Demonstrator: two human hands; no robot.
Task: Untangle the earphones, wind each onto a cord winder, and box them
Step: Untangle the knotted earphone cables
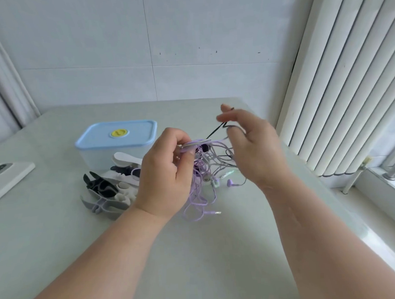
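**Above the table, both hands work at the earphone tangle**

Over the middle of the pale table (220, 251), the left hand (168, 173) pinches the top of the tangle of earphones (204, 171) between thumb and curled fingers and holds it up. The lilac cords hang down from it, and their lower loops and a plug lie on the tabletop. Just beside it, the right hand (253, 146) is raised with its fingers curled round a black cord (216, 131) that runs taut out of the tangle. To the left, a heap of cord winders (109, 186) in black, white and grey lies in front of the box (117, 136), which has its blue lid on. Further left lies a white phone (5, 175).
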